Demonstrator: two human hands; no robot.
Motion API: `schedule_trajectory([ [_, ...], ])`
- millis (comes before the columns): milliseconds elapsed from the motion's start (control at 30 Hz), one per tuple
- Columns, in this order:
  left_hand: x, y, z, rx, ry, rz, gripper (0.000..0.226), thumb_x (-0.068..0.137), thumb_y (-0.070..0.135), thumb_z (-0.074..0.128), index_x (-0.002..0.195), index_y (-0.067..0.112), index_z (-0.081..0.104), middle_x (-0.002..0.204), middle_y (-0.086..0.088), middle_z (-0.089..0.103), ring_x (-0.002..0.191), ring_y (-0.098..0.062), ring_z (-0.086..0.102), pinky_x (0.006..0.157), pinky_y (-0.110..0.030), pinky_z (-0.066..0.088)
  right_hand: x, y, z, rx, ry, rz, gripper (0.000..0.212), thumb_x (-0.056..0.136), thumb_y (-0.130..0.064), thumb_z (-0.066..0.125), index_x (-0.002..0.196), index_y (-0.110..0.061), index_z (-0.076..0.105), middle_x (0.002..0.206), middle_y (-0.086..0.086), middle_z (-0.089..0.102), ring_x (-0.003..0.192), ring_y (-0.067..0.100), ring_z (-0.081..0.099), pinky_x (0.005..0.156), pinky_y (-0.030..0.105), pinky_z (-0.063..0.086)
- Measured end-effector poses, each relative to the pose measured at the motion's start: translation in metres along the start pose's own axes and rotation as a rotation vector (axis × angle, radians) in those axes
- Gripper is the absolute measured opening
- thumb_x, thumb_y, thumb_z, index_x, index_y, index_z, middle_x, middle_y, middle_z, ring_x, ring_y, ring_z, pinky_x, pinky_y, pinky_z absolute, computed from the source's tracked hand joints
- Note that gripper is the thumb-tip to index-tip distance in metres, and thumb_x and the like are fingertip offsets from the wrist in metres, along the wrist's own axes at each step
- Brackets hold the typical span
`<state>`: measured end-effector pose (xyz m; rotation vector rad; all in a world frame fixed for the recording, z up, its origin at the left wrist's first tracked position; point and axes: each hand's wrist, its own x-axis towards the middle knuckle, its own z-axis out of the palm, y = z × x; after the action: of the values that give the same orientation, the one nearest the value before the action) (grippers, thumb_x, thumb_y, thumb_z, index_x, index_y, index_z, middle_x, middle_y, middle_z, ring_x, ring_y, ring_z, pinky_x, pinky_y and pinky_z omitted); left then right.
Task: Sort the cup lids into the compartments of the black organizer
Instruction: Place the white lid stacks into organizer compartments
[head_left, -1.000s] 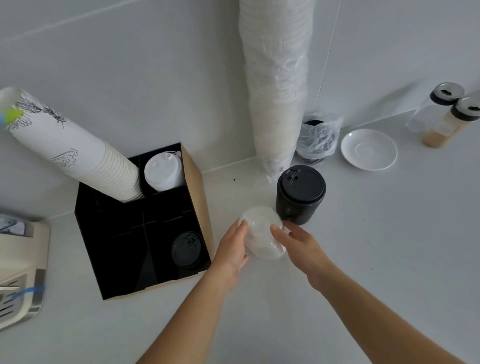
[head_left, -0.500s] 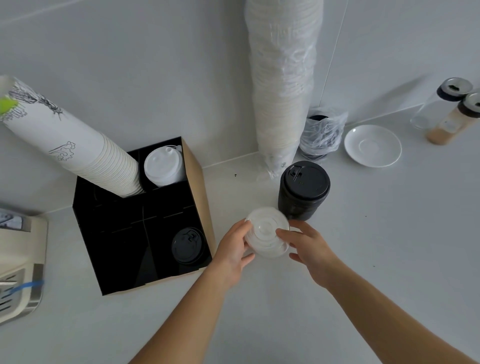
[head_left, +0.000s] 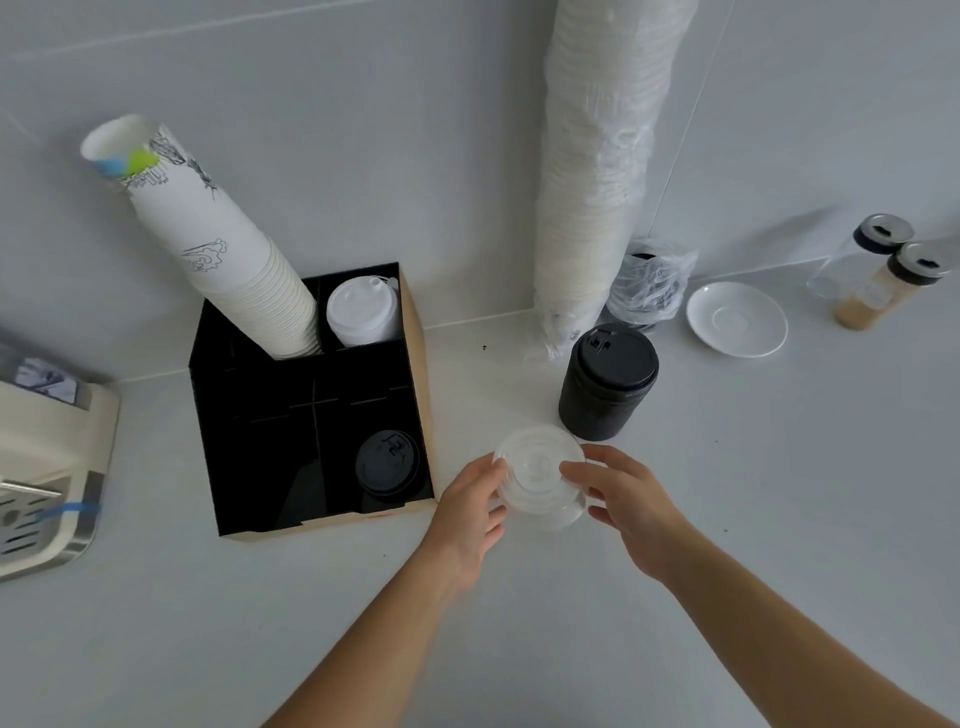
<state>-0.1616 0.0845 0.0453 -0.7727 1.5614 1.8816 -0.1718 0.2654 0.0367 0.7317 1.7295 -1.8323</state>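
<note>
Both hands, left hand (head_left: 470, 512) and right hand (head_left: 628, 501), grip closed on clear lid stack (head_left: 540, 475) over white counter (head_left: 727, 467); black organizer (head_left: 249, 467) holds paper cups (head_left: 249, 270), white lids (head_left: 362, 312), black lids (head_left: 387, 462)

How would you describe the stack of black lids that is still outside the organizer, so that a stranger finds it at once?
Start at the black organizer by the wall, then look right to the tall wrapped column of white cups. At its foot stands the stack of black lids, just behind the clear lids held by both hands. It is the only black stack standing free on the counter; the other black lids sit inside the organizer.
</note>
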Motion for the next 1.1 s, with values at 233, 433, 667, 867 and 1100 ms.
schedule_trajectory([
  [233, -0.041, -0.009, -0.023, -0.060, 0.007, 0.123, 0.024, 0.093, 0.043, 0.056, 0.116, 0.035, 0.058, 0.118, 0.006, 0.062, 0.116, -0.029, 0.057, 0.111, -0.048, 0.039, -0.040, -0.002, 0.021, -0.020, -0.092, -0.053, 0.042, 0.073, -0.027, 0.079, 0.114, -0.025, 0.068, 0.116, 0.005, 0.072, 0.110, 0.027, 0.067, 0.102, 0.047, 0.049],
  [433, -0.067, -0.014, -0.047, -0.085, 0.020, 0.242, 0.020, 0.094, 0.048, 0.052, 0.112, 0.043, 0.059, 0.121, 0.016, 0.061, 0.118, -0.023, 0.057, 0.110, -0.044, 0.040, -0.064, -0.007, 0.047, 0.003, -0.140, -0.123, 0.031, 0.085, -0.017, 0.070, 0.115, -0.019, 0.067, 0.117, 0.007, 0.073, 0.110, 0.028, 0.067, 0.103, 0.047, 0.048],
  [667, -0.090, -0.020, -0.094, -0.129, 0.005, 0.310, 0.033, 0.088, 0.054, 0.057, 0.120, 0.047, 0.064, 0.127, 0.014, 0.064, 0.124, -0.014, 0.055, 0.110, -0.040, 0.041, -0.080, -0.013, 0.088, -0.024, -0.216, -0.160, 0.029, 0.088, -0.013, 0.066, 0.117, -0.016, 0.067, 0.113, 0.006, 0.074, 0.108, 0.027, 0.068, 0.095, 0.041, 0.051],
  [867, -0.105, -0.024, -0.144, -0.177, 0.015, 0.349, 0.057, 0.073, 0.063, 0.063, 0.126, 0.045, 0.058, 0.135, 0.010, 0.058, 0.130, -0.017, 0.050, 0.111, -0.043, 0.039, -0.084, -0.012, 0.141, -0.057, -0.257, -0.165, 0.030, 0.089, -0.013, 0.065, 0.118, -0.016, 0.067, 0.116, 0.006, 0.073, 0.111, 0.025, 0.066, 0.100, 0.041, 0.049],
  [1100, -0.108, -0.023, -0.202, -0.231, -0.007, 0.339, 0.063, 0.072, 0.062, 0.069, 0.131, 0.043, 0.055, 0.135, 0.009, 0.060, 0.129, -0.020, 0.052, 0.113, -0.046, 0.036, -0.083, -0.013, 0.200, -0.112, -0.293, -0.149, 0.028, 0.089, -0.011, 0.063, 0.116, -0.018, 0.069, 0.114, 0.003, 0.074, 0.112, 0.022, 0.065, 0.104, 0.042, 0.047],
])
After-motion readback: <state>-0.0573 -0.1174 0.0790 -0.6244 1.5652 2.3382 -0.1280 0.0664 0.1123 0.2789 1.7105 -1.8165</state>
